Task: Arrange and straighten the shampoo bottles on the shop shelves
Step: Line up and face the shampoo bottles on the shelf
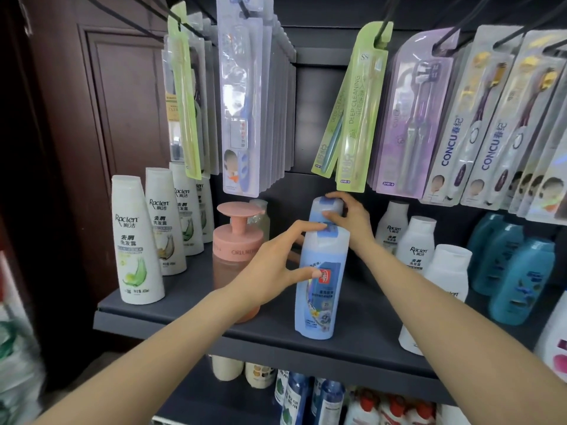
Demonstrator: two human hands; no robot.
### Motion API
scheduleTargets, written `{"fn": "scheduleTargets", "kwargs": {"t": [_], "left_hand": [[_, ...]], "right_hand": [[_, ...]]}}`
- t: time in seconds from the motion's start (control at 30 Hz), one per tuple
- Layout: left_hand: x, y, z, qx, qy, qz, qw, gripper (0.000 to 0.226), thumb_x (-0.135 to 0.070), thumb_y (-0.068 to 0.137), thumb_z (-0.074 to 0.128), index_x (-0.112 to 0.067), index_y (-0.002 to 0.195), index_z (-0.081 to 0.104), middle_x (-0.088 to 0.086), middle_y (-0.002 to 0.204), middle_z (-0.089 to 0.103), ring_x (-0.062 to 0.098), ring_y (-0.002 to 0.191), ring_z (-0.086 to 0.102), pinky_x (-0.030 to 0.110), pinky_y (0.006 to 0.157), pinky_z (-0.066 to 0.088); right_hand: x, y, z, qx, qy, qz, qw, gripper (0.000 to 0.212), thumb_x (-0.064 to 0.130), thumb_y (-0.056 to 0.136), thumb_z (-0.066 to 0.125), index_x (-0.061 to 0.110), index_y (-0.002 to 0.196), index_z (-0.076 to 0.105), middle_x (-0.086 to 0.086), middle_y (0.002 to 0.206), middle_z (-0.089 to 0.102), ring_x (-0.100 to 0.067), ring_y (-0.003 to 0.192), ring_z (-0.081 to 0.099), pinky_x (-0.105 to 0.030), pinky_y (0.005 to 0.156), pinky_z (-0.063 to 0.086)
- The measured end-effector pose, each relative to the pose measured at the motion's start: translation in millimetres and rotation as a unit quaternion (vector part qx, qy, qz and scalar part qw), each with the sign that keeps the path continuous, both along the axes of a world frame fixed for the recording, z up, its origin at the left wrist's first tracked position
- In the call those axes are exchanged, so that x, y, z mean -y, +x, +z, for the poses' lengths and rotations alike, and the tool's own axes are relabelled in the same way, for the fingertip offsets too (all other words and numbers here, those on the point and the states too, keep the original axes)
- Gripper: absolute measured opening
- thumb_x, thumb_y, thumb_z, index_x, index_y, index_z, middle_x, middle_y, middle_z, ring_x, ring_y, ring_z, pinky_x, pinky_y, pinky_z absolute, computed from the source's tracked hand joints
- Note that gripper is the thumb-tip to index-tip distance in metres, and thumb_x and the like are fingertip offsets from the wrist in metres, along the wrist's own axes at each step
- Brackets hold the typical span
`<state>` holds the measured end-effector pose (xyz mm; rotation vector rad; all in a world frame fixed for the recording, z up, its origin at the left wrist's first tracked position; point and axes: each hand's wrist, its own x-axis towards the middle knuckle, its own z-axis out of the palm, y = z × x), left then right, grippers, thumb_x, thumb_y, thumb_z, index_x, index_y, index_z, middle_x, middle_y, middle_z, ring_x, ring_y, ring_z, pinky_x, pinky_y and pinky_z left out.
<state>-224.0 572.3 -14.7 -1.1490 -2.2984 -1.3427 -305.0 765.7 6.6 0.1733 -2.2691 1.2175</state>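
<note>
Toothbrush packs hung on black hooks above the shelf: green "DEEP CLEANING" packs (352, 118) centre, tilted; clear pack w/ blue brush (242, 102) left of them; another green pack (184, 96) further left; lilac packs (411, 118) to the right; white "CONCU" packs (478, 124) at far right. Dark brown wooden panel (122, 102) stood left of the rack. Pale plastic bags, probably, blurred at lower-left edge (15, 363). Red-white item at right edge (560, 354), too cropped to ID.
</note>
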Motion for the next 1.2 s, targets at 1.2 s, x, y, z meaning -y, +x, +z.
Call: {"fn": "scheduleTargets", "kwargs": {"t": [1.2], "left_hand": [[-6, 38, 14, -0.096, 0.074, 0.107, 0.987, 0.049, -0.016, 0.089, 0.061, -0.027, 0.134, 0.046, -0.001, 0.128, 0.046, 0.009, 0.116, 0.044, 0.025, 0.100, 0.038]], "right_hand": [[3, 198, 39, 0.039, -0.228, 0.010, 0.973, 0.021, 0.014, 0.087, 0.065, 0.014, 0.108, 0.066, -0.008, 0.093, 0.063, -0.016, 0.076, 0.066, -0.028, 0.058, 0.056]]}}
